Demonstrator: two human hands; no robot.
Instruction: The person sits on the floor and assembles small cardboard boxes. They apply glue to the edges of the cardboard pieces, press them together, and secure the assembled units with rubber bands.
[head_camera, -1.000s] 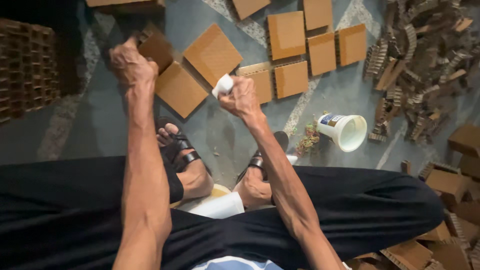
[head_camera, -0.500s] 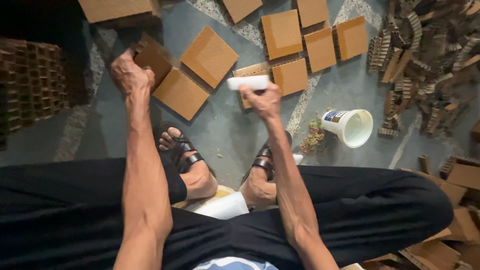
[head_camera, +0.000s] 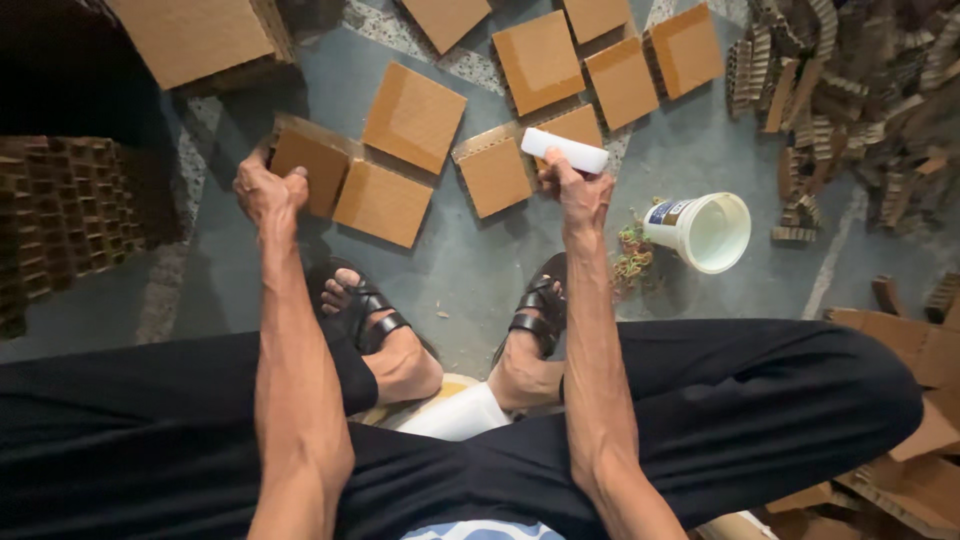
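Observation:
My left hand (head_camera: 268, 190) grips the edge of a square brown cardboard piece (head_camera: 310, 170) held above the floor. In my right hand (head_camera: 578, 195) lies a white tube-shaped object (head_camera: 565, 150), sideways above another cardboard square (head_camera: 495, 178). Both arms reach forward over my knees in black trousers. My feet in dark sandals (head_camera: 362, 310) rest on the grey floor below the hands.
Several cardboard squares (head_camera: 415, 115) lie spread on the floor ahead. A white tub (head_camera: 705, 230) lies on its side at the right, beside a small heap of rubber bands (head_camera: 632, 258). Stacked cardboard lattices (head_camera: 60, 215) stand left; cardboard strips (head_camera: 850, 90) pile up right.
My right hand has turned the white tube sideways and moved it right, over a cardboard square. My left hand keeps the cardboard piece, which has shifted slightly.

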